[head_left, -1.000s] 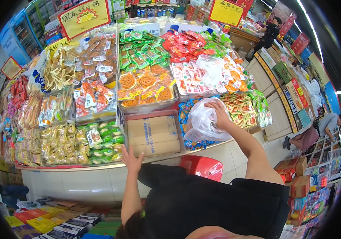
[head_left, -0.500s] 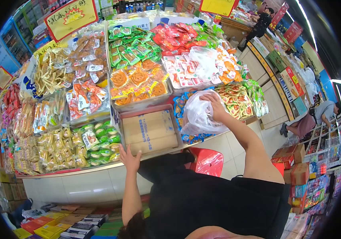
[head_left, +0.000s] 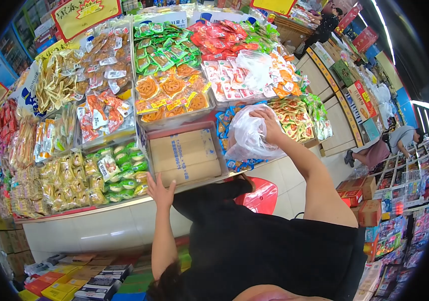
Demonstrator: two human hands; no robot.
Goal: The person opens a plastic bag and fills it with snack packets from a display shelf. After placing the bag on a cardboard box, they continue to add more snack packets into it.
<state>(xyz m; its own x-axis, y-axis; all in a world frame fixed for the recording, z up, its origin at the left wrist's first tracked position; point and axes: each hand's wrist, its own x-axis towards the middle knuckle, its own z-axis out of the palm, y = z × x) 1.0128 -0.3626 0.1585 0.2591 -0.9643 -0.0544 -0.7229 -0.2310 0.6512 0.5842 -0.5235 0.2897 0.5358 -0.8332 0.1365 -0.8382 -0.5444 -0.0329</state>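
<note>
My left hand (head_left: 161,190), fingers spread and holding nothing, is at the front edge of the display, beside the green-and-white packets (head_left: 127,173) and the tray with a flat cardboard box (head_left: 184,156). On the right, my right hand (head_left: 268,125) rests on a translucent white plastic bag (head_left: 247,136). Its fingers lie over the bag's upper right side; whether they grip it is unclear. The bag sits on blue packets (head_left: 222,120), left of small green-and-red packets (head_left: 290,118).
Trays of lotus-root-like packets (head_left: 173,88), red packets (head_left: 219,40) and green packets (head_left: 164,50) stand behind. A red stool (head_left: 260,195) is below the display edge. People are at the right, one bending (head_left: 397,140) and one in black (head_left: 325,27).
The view has shifted slightly, so the display appears a little further left. Both hands keep nearly the same places, my right hand still on the bag.
</note>
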